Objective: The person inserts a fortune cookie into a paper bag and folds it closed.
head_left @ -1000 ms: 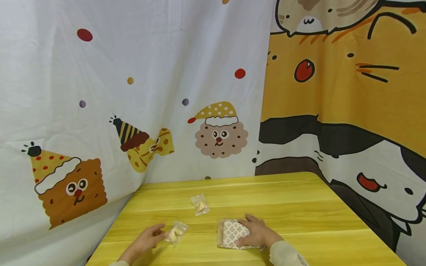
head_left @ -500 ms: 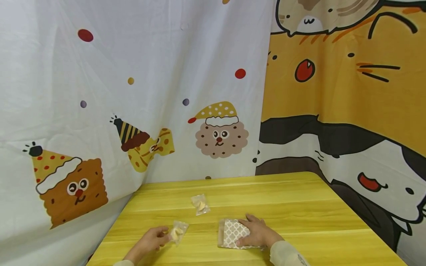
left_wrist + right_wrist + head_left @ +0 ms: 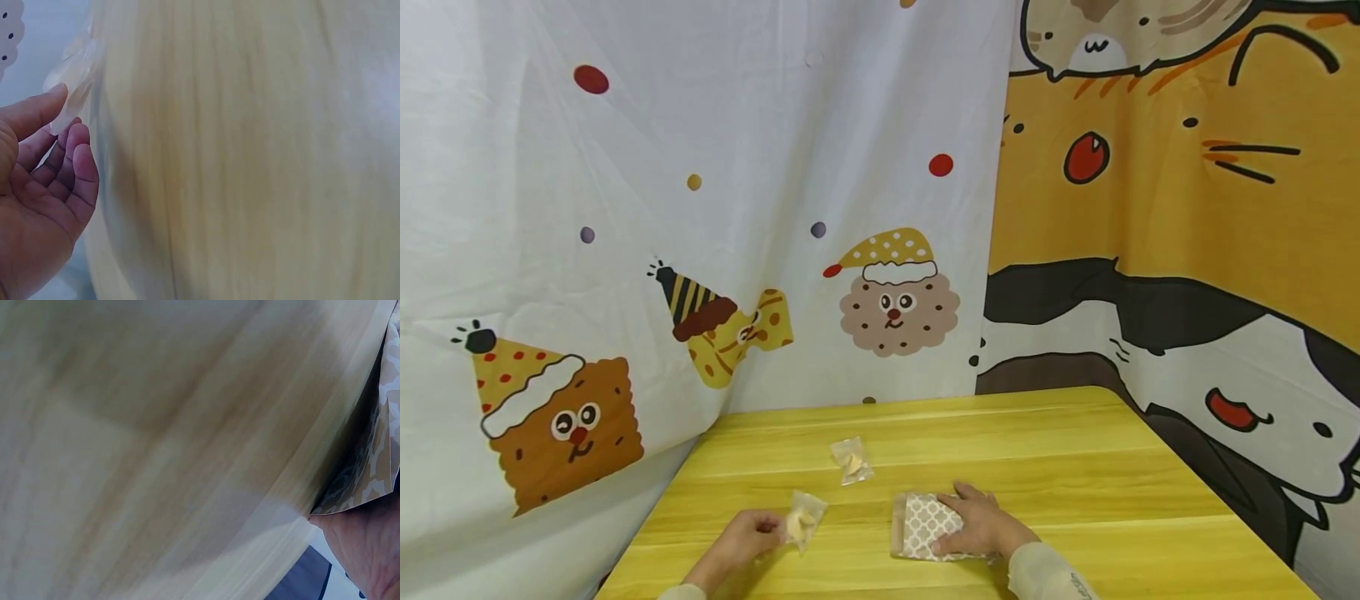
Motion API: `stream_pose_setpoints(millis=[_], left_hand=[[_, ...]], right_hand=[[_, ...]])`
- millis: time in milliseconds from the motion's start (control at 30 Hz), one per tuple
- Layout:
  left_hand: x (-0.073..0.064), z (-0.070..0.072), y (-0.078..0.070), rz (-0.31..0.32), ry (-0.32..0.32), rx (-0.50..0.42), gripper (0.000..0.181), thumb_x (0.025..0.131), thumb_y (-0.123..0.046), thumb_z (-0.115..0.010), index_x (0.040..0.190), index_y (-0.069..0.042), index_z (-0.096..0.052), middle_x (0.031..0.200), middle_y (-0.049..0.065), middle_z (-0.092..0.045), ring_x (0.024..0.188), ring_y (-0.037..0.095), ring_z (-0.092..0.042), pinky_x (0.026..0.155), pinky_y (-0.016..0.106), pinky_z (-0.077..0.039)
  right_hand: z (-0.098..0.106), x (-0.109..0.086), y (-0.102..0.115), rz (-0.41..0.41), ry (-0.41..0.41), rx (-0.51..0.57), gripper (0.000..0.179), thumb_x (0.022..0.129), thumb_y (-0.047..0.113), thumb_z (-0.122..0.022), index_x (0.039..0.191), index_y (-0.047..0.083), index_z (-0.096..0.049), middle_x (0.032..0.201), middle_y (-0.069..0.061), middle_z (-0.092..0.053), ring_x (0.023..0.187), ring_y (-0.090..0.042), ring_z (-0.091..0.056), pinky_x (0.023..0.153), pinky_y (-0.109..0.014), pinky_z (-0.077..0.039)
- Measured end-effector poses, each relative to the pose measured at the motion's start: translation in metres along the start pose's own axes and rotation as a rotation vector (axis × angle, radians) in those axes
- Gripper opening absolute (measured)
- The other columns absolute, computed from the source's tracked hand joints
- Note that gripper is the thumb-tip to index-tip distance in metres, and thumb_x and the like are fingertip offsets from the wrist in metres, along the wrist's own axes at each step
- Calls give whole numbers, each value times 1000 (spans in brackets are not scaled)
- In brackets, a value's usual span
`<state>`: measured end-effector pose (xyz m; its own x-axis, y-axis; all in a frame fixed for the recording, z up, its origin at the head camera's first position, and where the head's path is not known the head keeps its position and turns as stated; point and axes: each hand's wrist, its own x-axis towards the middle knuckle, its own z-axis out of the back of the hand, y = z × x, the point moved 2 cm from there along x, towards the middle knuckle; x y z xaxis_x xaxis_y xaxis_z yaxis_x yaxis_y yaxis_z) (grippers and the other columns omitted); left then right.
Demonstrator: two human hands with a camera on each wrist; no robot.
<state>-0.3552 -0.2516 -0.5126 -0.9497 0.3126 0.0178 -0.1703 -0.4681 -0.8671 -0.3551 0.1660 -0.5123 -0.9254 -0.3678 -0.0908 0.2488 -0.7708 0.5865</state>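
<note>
My left hand pinches the near corner of a small clear packet between thumb and fingers. Inside the packet is a pale yellow, folded, cookie-like piece. The left wrist view shows the thumb pressed on the crinkled clear wrapper, the other fingers curled below. On the right, my right hand lies spread over a flat paper bag with a white and beige lattice pattern. Its palm covers the bag's right part. In the right wrist view, one edge of the bag stands up beside the hand's heel.
A second clear packet with a similar yellow piece lies farther back on the yellow wood-grain table. Printed cloths hang behind the table and along its sides. The table's right edge slants toward the front right corner.
My left hand has moved slightly right and taken hold of the near packet's corner; the packet now tilts up a little. The right hand and the paper bag have stayed put.
</note>
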Motion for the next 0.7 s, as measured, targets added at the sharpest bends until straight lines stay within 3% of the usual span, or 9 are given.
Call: stream_pose_setpoints(millis=[367, 700], left_hand=[[4, -4, -15, 8, -28, -61, 22, 92, -10, -70, 105, 7, -69, 93, 6, -65, 82, 18, -59, 69, 33, -55], [15, -14, -27, 27, -10, -190, 27, 95, -12, -67, 112, 9, -64, 100, 11, -63, 92, 22, -63, 79, 42, -58]], right_hand=[[-1, 1, 1, 20, -11, -21, 89, 78, 60, -76, 145, 9, -51, 155, -28, -27, 141, -52, -22, 109, -73, -11], [-4, 5, -7, 23, -11, -11, 92, 75, 65, -75, 146, 11, -51, 155, -27, -27, 140, -54, -21, 106, -76, -12]])
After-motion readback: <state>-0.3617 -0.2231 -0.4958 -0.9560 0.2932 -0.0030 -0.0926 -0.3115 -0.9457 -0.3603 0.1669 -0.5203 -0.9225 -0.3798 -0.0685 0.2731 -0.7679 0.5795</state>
